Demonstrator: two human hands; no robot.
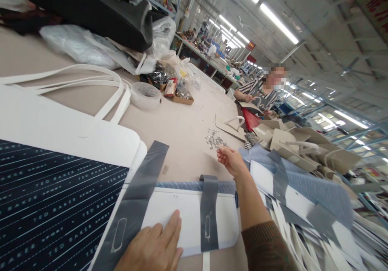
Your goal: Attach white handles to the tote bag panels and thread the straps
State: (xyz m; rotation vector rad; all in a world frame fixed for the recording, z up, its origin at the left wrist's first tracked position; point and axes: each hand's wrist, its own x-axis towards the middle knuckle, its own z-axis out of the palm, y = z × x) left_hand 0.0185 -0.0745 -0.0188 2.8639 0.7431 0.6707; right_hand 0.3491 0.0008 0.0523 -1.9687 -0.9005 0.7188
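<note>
"Nearest, at the bottom centre?"

"Left hand (154, 244), palm down, fingers stretched flat on a white panel (182, 210), closed around nothing."

"And across the panel?"

"Grey strips (209, 206), each with a pale oblong outline. At lower left, dark blue fabric (60, 206) lettered TED BAKER SPORT."

"Then the right hand (230, 160)?"

"Just right of centre, thumb and forefinger drawn together beside scattered small metal pieces (214, 139). Impossible to tell whether pinching one."

"Beyond?"

"Left of centre, a roll of clear tape (146, 96). Toward the right, beige panels (281, 139) with handles; behind these, a person in a striped top (242, 88). Farthest, along the top, ceiling lights (279, 22)."
</note>
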